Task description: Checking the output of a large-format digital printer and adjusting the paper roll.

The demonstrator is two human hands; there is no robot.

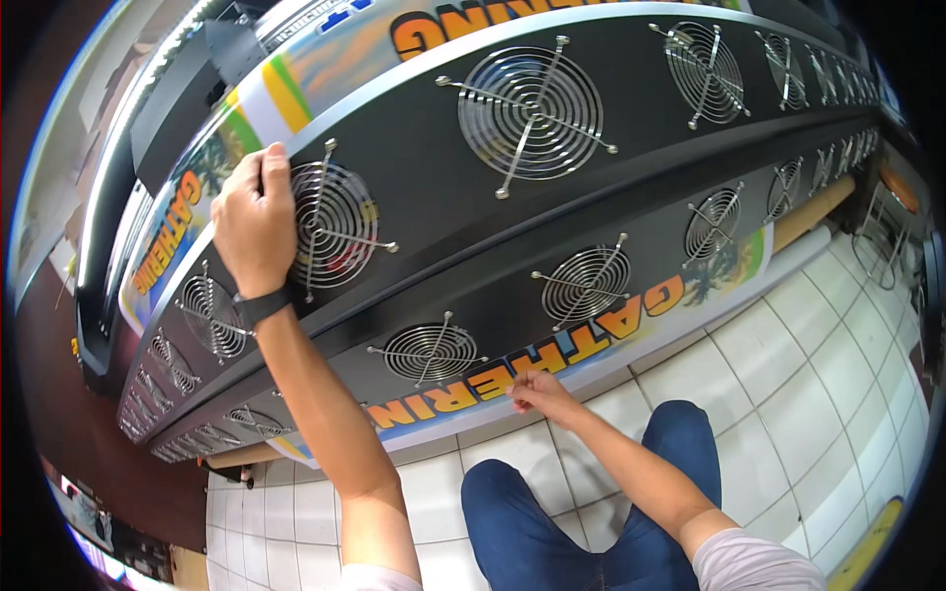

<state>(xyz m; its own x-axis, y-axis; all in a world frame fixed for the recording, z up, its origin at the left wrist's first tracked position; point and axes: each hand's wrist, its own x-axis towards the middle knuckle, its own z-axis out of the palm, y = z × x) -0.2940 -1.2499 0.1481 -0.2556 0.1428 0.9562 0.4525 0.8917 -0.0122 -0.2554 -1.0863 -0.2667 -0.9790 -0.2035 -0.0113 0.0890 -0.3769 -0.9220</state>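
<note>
A long black machine panel [414, 197] with rows of round wire fan guards [533, 112] stretches across in front of me. At its silver upper edge my left hand [254, 227] is closed, fingers curled round the rim beside a fan guard; a dark band circles the wrist. A printed banner [631, 320] with large orange letters and palm trees hangs below the panel. My right hand [540, 394] is closed in front of the banner's lower part, fingers bent together. Whether it pinches anything is hidden.
More of the printed sheet [345, 59] lies over the machine's top. A brown cardboard roll [813, 212] runs along the bottom. White floor tiles [788, 364] lie beneath my bent knees. A stool [895, 192] stands at the far right. A lit strip [118, 148] curves along the left.
</note>
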